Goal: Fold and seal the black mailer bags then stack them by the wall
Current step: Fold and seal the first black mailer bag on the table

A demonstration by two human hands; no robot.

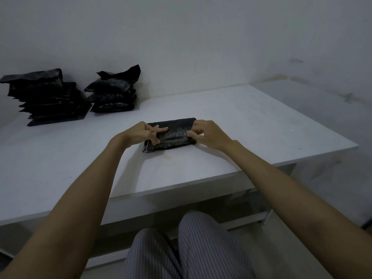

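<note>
While both hands work it, I see the bag (pixel 173 135) lying mid-table (pixel 261 121).
Left hand (pixel 141 133) presses its left end with loosely bent fingers; right hand (pixel 207 133) pinches its right end. Two stacks (pixel 54 97) (pixel 114 93) sit far left against the wall (pixel 201 37).

My left hand (pixel 144 133) covered the left end of the black mailer bag (pixel 171 135), and my right hand (pixel 207 134) hid its right end, so the grip of either on the flap was hard to read. Something thin and pale, perhaps a peel strip, showed near my right fingertips (pixel 189 133), too small to tell. The worktop (pixel 261 121) ran off the left edge. The two stacks (pixel 54 99) by the wall merged in dim light; I couldn't count their bags.
</note>
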